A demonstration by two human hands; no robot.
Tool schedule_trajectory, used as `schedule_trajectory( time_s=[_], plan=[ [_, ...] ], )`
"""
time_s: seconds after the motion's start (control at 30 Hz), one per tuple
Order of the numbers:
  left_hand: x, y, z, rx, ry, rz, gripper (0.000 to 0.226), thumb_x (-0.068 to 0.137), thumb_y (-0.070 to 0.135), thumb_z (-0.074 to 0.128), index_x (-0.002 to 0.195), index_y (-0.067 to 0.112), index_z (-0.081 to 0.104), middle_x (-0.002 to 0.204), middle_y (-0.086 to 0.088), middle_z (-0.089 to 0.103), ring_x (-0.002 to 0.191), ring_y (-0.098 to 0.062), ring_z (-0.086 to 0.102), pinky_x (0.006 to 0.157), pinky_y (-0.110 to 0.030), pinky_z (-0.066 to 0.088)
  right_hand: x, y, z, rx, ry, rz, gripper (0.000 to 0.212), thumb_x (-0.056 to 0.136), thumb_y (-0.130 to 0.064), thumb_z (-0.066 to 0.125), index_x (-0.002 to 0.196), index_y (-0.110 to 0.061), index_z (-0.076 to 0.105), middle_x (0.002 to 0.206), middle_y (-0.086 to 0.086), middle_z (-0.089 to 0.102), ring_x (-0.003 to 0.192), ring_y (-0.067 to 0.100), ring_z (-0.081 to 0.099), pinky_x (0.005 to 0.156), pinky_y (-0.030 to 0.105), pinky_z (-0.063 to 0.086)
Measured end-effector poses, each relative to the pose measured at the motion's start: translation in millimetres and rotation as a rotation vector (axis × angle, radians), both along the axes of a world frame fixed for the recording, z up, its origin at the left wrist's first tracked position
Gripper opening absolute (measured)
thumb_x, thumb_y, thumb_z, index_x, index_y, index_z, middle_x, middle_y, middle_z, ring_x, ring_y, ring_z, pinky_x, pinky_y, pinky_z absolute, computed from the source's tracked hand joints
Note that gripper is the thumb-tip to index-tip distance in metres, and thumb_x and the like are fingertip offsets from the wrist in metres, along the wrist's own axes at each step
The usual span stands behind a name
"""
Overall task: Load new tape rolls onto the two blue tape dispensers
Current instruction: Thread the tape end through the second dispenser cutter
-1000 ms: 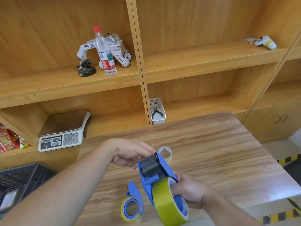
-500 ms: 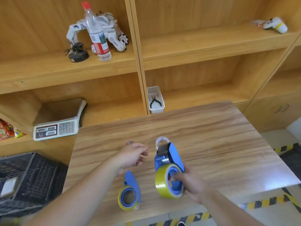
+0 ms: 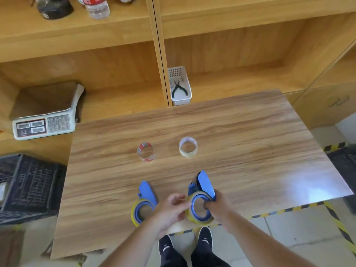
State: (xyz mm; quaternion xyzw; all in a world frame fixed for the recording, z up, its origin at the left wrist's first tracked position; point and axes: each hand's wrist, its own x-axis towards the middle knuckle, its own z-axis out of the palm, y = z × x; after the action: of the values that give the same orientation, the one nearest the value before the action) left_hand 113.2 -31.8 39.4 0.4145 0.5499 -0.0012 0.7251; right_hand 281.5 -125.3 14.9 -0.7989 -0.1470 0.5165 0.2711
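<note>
Two blue tape dispensers rest near the front edge of the wooden table [image 3: 250, 151], each with a yellow tape roll on it. The left dispenser [image 3: 146, 193] lies alone, its yellow roll [image 3: 134, 214] touching nothing but the table. My right hand [image 3: 217, 207] grips the right dispenser [image 3: 204, 185], with fingers inside its hub. My left hand [image 3: 169, 211] pinches the left rim of that dispenser's yellow roll [image 3: 200, 220]. Farther back lie two nearly used-up rolls: one with red print [image 3: 145, 152] and a pale one [image 3: 188, 147].
A white basket with pliers [image 3: 180, 87] and a weighing scale [image 3: 46, 114] sit on the shelf behind the table. A black crate [image 3: 28, 185] stands on the floor to the left. Striped hazard tape [image 3: 289, 210] marks the floor; my shoes [image 3: 185, 247] are below the table edge.
The view tilted down. The right dispenser came down from the air to the table's front edge. My left hand moved right from open above the table onto the yellow roll.
</note>
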Motion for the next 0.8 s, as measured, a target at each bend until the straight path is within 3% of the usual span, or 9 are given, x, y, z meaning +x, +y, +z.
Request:
schedule_trajectory(
  time_s=[0.13,0.3,0.43,0.57,0.7,0.8],
  plan=[
    [-3.0,-6.8,-29.5,-0.013,0.027,0.013,0.031,0.087,0.013,0.082,0.115,0.017,0.069,0.114,-0.007,0.073,0.097,-0.016,0.071,0.074,-0.022,0.059,-5.6,3.3,-17.6,-0.039,-0.092,0.085,0.037,0.071,-0.015,0.060,0.106,-0.022,0.064,0.103,0.009,0.068,0.086,0.026,0.068,0.071,0.035,0.055],
    [-9.8,-9.4,-61.7,-0.066,0.082,0.082,0.040,0.088,0.012,0.080,0.125,0.015,0.066,0.120,-0.005,0.072,0.110,-0.020,0.071,0.078,-0.023,0.060,-13.1,10.8,-33.3,-0.103,-0.151,0.215,0.039,0.085,-0.015,0.058,0.123,-0.022,0.060,0.115,0.005,0.048,0.095,0.028,0.062,0.081,0.035,0.051],
    [-13.1,-12.3,-82.7,-0.093,0.118,0.122,0.044,0.086,0.017,0.082,0.128,0.017,0.065,0.123,-0.006,0.072,0.107,-0.021,0.074,0.080,-0.026,0.062,-15.5,12.6,-47.2,-0.119,-0.186,0.277,0.045,0.085,-0.012,0.055,0.128,-0.023,0.056,0.119,0.003,0.046,0.096,0.028,0.062,0.084,0.037,0.053],
    [-11.7,-12.1,-93.5,-0.113,0.136,0.155,0.041,0.087,0.017,0.081,0.122,0.026,0.061,0.121,-0.003,0.071,0.103,-0.021,0.075,0.085,-0.030,0.063,-14.6,15.3,-57.9,-0.115,-0.206,0.297,0.052,0.087,-0.012,0.056,0.136,-0.027,0.053,0.121,0.000,0.045,0.089,0.024,0.059,0.078,0.029,0.045],
    [-7.5,-10.6,-100.0,-0.075,0.151,0.171,0.043,0.088,0.019,0.080,0.128,0.023,0.065,0.120,-0.001,0.073,0.104,-0.018,0.074,0.093,-0.036,0.062,-15.1,17.9,-64.2,-0.108,-0.222,0.282,0.051,0.089,-0.013,0.056,0.138,-0.029,0.051,0.121,-0.001,0.043,0.087,0.022,0.057,0.077,0.029,0.045],
    [-4.0,-10.1,-102.6,-0.057,0.156,0.188,0.033,0.091,0.016,0.076,0.121,0.023,0.066,0.116,0.001,0.073,0.103,-0.015,0.073,0.092,-0.032,0.061,-15.8,18.9,-69.1,-0.097,-0.231,0.265,0.053,0.089,-0.011,0.056,0.139,-0.028,0.050,0.121,-0.001,0.042,0.090,0.020,0.054,0.079,0.028,0.044]
  ],
)
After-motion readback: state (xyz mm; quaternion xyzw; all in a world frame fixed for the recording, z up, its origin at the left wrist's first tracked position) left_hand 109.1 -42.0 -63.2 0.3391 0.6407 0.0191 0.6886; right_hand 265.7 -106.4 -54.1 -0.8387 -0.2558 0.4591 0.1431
